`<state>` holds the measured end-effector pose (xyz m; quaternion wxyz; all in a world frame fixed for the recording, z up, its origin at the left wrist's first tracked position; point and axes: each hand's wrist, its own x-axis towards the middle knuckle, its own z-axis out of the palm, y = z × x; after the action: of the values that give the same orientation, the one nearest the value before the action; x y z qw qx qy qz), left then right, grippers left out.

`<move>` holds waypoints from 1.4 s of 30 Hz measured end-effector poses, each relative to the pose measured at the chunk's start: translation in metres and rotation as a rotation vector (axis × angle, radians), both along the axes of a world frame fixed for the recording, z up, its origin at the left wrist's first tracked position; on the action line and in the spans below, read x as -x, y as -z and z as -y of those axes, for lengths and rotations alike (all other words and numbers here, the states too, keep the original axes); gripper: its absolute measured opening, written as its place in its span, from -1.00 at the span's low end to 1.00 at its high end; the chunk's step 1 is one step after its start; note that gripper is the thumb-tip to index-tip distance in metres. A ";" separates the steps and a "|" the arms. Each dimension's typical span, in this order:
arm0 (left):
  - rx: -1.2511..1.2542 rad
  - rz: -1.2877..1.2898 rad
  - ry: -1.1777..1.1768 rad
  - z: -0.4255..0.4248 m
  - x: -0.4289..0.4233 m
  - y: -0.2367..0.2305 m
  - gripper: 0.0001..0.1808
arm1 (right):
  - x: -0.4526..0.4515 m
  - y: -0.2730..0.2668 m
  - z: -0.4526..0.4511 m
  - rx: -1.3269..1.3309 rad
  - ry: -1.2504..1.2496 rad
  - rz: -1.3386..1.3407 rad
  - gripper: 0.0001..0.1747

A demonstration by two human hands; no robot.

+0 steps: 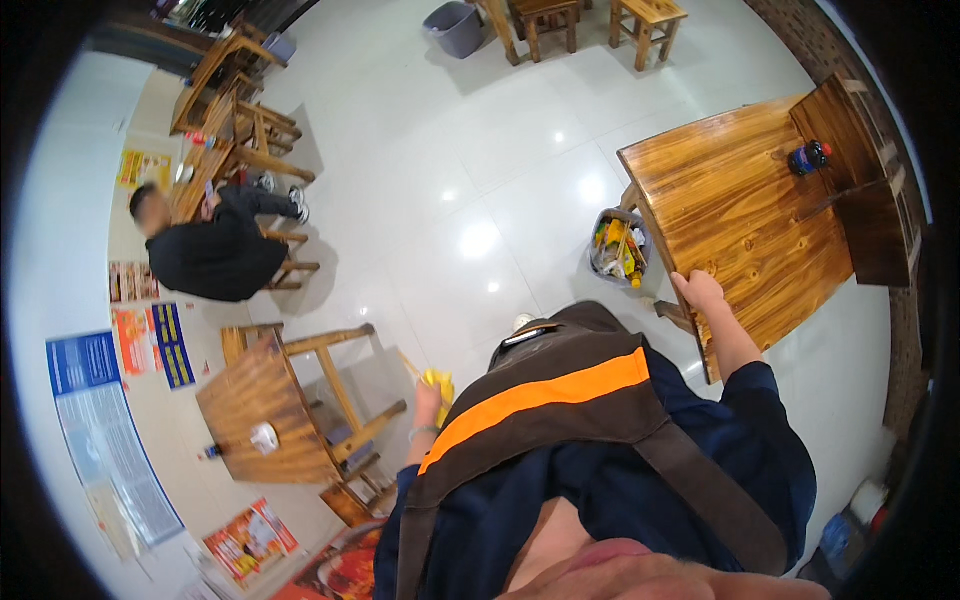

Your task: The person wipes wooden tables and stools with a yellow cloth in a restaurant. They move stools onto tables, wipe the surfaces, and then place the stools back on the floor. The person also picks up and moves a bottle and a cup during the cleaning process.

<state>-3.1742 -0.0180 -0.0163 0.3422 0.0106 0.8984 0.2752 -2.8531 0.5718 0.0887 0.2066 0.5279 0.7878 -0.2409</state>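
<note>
My left hand (427, 403) hangs low beside my brown apron with the orange stripe, closed around a yellow cloth (443, 390); a thin wooden-coloured stick juts out near the fingers. With my right hand (700, 289) I touch the near left edge of a varnished wooden table (739, 217), fingers at its rim; whether they grip it cannot be told. A dark bottle with a red cap (809, 158) stands at that table's far side, by the wooden backrests. On the floor beside the table, a grey bin (600, 268) holds wrappers and a yellow-capped bottle.
A seated person in black (225, 251) is at a wooden table at the left. Closer on the left, another wooden table (262, 382) bears a white item and a small bottle. Wooden stools (646, 22) and a grey bin (454, 31) stand at the top, on pale tiled floor.
</note>
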 end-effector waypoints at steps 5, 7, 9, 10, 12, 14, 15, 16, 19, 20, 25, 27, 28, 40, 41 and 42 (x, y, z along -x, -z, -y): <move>0.011 -0.188 0.174 -0.130 0.180 -0.048 -0.57 | 0.034 -0.057 0.007 0.123 -0.083 0.099 -0.28; -0.141 -0.177 0.135 -0.182 0.226 -0.059 -0.57 | 0.056 -0.065 -0.007 0.250 0.013 0.159 -0.31; -0.151 -0.169 0.183 -0.220 0.249 -0.054 -0.59 | 0.072 -0.066 -0.035 0.342 -0.127 0.164 -0.32; -0.137 -0.172 0.235 -0.231 0.257 -0.049 -0.58 | 0.083 -0.063 -0.051 0.338 -0.061 0.064 -0.33; -0.103 -0.150 0.282 -0.254 0.273 -0.037 -0.56 | 0.125 -0.044 -0.097 0.320 0.204 -0.082 -0.38; -0.052 -0.085 0.280 -0.269 0.280 -0.023 -0.55 | 0.161 -0.032 -0.129 0.002 0.178 -0.373 -0.50; -0.010 -0.051 0.311 -0.275 0.286 -0.018 -0.55 | 0.179 -0.032 -0.150 0.057 0.192 -0.395 -0.55; 0.043 -0.013 0.353 -0.280 0.293 -0.015 -0.55 | 0.199 -0.032 -0.170 0.172 0.231 -0.366 -0.58; 0.128 0.042 0.451 -0.307 0.328 -0.011 -0.55 | 0.248 -0.031 -0.203 0.024 0.132 -0.308 -0.61; 0.146 0.051 0.478 -0.320 0.344 -0.011 -0.55 | 0.259 -0.030 -0.213 0.039 0.096 -0.319 -0.61; 0.196 0.071 0.674 -0.428 0.443 0.000 -0.55 | 0.284 -0.011 -0.243 0.025 0.185 -0.373 -0.58; 0.215 0.074 0.799 -0.486 0.488 0.014 -0.55 | 0.284 -0.002 -0.251 0.027 0.287 -0.343 -0.52; 0.217 0.070 0.854 -0.519 0.511 0.021 -0.55 | 0.285 0.002 -0.251 0.012 0.370 -0.342 -0.51; -0.058 0.050 1.039 -0.972 0.606 0.025 -0.59 | 0.333 0.060 -0.252 -0.018 1.169 -0.614 -0.46; -0.063 0.097 1.083 -0.999 0.592 0.017 -0.59 | 0.335 0.069 -0.255 -0.050 1.189 -0.618 -0.45; -0.071 0.140 1.109 -1.025 0.575 0.010 -0.60 | 0.336 0.081 -0.262 0.009 1.308 -0.672 -0.46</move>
<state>-3.7492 1.0066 -0.0259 0.4941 0.4746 0.7235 0.0843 -3.1892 0.8340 0.0079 -0.2298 0.7869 0.3318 -0.4668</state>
